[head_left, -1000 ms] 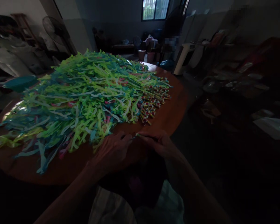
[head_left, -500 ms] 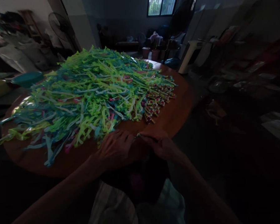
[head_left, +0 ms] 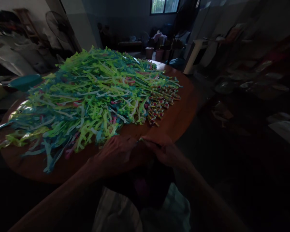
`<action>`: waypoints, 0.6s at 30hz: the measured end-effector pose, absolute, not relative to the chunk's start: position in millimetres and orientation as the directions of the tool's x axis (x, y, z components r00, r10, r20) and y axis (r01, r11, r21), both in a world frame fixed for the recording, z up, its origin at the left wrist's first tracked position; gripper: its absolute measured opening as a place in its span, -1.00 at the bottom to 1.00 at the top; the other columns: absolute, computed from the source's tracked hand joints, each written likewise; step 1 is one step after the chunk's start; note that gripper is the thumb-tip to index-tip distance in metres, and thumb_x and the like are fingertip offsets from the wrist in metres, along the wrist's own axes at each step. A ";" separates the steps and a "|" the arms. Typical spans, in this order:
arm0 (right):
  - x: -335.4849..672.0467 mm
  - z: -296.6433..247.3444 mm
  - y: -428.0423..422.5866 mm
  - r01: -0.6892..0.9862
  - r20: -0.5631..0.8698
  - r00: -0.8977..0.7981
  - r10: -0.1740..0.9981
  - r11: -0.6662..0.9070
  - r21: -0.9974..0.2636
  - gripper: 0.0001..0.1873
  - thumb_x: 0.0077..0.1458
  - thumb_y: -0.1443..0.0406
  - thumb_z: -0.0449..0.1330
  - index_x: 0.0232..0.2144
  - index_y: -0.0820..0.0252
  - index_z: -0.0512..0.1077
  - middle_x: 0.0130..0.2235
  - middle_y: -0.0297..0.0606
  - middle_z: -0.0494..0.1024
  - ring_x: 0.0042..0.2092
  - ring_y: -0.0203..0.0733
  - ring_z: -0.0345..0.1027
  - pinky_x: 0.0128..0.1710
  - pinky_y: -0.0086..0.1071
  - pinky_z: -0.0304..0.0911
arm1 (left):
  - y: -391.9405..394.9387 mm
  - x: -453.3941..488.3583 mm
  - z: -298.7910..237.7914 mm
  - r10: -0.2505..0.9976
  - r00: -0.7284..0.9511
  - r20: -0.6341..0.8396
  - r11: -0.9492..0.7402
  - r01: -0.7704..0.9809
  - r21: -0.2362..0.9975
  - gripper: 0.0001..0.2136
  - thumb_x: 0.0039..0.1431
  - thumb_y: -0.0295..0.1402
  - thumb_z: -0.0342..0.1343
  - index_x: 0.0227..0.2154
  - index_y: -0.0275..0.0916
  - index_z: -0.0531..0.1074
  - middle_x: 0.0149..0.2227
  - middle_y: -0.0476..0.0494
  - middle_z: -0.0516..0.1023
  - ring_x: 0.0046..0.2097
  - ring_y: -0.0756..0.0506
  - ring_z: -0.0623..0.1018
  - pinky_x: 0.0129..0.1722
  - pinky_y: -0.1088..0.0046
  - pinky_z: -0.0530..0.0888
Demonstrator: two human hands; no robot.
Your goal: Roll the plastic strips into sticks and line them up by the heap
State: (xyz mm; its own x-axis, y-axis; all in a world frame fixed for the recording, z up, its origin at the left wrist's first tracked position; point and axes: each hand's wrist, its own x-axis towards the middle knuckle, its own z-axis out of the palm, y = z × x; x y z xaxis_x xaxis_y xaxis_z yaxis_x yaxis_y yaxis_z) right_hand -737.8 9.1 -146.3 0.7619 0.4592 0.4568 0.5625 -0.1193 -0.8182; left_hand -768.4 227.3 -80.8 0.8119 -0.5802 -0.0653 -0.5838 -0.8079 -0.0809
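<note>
1. My left hand (head_left: 117,148): fingers curled in, nearly a fist, fingertips at the left end of a small bit (head_left: 141,139). Too dark to tell if it has hold.
2. My right hand (head_left: 168,153): thumb and finger look pinched together on the bit, no gap seen; other fingers mostly in shadow.
3. Bit sits between my 2 hands, over the near side of the table (head_left: 181,109), right of the strips (head_left: 94,83) and nearer me than the sticks (head_left: 158,109). Can't make out what it is.
4. Slip risk: very little of the bit shows outside my fingers. A loose pinch or uneven pull could lose it, I'd say.
5. Drop risk: my hands are near the table edge, lap (head_left: 116,209) just below. A dropped bit could end up there or on the dark floor.
6. Light risk: the window (head_left: 164,5) is far off and my hands are in shade, so a bad grip could go unnoticed.
7. Snag risk: strip ends lie just beside my left hand. A sideways sweep could catch some and drag the tangle.
8. Slide risk: a yellow strip (head_left: 26,138) runs out past the left edge. A bump there might pull more over.
9. Roll risk: sticks look slim and round, bunched near the right side. A forearm knock could scatter them.
</note>
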 end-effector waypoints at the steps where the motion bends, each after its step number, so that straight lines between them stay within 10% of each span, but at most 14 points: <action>1: -737.9 -147.0 9.7 0.608 0.506 0.738 0.446 -0.116 -0.785 -0.68 0.35 0.27 0.11 0.04 0.14 0.57 -0.03 -0.17 0.68 -0.02 -0.06 0.60 -0.03 -0.22 0.51 | 226.3 -768.4 -79.6 -0.576 0.815 -0.060 -0.809 -0.579 -0.100 -0.88 0.30 -0.50 -0.04 -0.28 -0.26 0.40 -0.34 -0.13 0.50 -0.33 -0.14 0.48 -0.34 0.29 0.30; 18: -755.3 -166.6 20.2 0.809 0.763 0.581 0.283 -0.099 -0.580 -0.59 0.32 0.43 0.14 0.18 0.14 0.40 -0.06 -0.10 0.63 -0.11 -0.15 0.57 -0.20 -0.34 0.48 | 230.3 -774.2 -86.3 -0.688 0.629 0.361 -0.722 -0.639 -0.263 -0.82 0.33 -0.52 -0.02 -0.13 -0.33 0.48 -0.27 -0.19 0.51 -0.24 -0.18 0.46 -0.24 0.22 0.38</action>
State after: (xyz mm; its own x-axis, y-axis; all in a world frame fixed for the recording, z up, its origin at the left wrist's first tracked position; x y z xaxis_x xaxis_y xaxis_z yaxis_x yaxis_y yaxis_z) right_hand -755.3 20.2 -166.6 0.5813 0.2831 0.7629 0.8089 -0.0988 -0.5796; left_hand -774.2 230.3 -86.3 0.6292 -0.6884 0.3608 -0.6394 -0.7224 -0.2633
